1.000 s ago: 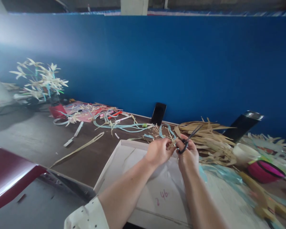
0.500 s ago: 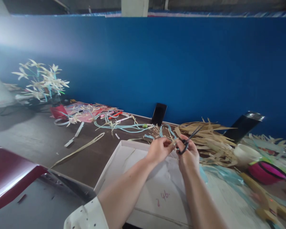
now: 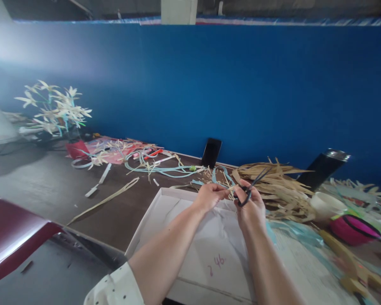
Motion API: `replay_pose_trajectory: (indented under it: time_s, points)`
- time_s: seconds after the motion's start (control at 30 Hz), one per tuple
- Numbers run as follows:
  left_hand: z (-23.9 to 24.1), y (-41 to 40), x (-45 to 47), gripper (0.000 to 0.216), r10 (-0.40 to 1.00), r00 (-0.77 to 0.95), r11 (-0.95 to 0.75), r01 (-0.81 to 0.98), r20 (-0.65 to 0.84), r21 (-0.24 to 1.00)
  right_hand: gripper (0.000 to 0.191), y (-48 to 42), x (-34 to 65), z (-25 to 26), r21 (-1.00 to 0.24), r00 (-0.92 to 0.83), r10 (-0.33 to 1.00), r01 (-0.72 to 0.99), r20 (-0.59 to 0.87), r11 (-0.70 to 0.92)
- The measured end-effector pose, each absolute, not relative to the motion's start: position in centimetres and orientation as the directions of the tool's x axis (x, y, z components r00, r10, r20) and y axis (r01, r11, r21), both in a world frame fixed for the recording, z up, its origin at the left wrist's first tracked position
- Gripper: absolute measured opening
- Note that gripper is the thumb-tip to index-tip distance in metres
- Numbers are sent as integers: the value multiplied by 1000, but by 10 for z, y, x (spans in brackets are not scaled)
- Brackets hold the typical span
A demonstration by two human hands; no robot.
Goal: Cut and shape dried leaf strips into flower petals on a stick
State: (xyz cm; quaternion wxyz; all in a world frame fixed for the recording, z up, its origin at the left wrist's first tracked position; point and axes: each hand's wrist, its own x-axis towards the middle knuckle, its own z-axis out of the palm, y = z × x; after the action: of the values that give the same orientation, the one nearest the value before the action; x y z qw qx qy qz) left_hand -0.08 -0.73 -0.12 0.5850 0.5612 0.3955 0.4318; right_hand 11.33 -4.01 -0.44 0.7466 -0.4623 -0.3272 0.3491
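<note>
Black-handled scissors [image 3: 248, 192] rest in my right hand [image 3: 251, 205], blades pointing up and to the right, away from the work. My left hand [image 3: 211, 197] is closed in a pinch on a thin pale strip [image 3: 231, 188], which looks like dried husk or leaf. The strip runs across to the thumb and fingertips of my right hand. Both hands are above the far edge of a shallow white box lid [image 3: 190, 254] with "246" written on it. A heap of dried husks [image 3: 273, 182] lies just beyond my right hand.
A phone [image 3: 211, 152] leans against the blue wall. To the right are a black flask [image 3: 324, 169], a white cup [image 3: 327, 206], a pink pouch [image 3: 354, 230] and a yellow-handled tool [image 3: 349, 262]. Pale blue cords [image 3: 165, 170] and a husk-flower arrangement [image 3: 55, 108] are on the left.
My left hand has shifted slightly left, away from my right hand, and more of the pale strip shows between them. The scissors stay in my right hand.
</note>
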Motion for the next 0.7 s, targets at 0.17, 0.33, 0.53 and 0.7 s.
replay_pose_trajectory:
  time_s: [0.17,0.33,0.53,0.7]
  points:
    - [1,-6,0,30,966,259,60,-188,-9,980,42,-41,113,-4,-919,540,825,-218,166,327]
    - [5,-8,3,31,974,221,145,-407,-57,902,38,-42,112,-3,-922,496,848,-209,186,325]
    - [7,-8,1,30,982,180,128,-421,-55,898,46,-43,110,0,-923,457,862,-188,220,335]
    - [10,-8,-2,32,964,239,222,-480,-117,849,56,-45,107,1,-925,384,888,-170,255,339]
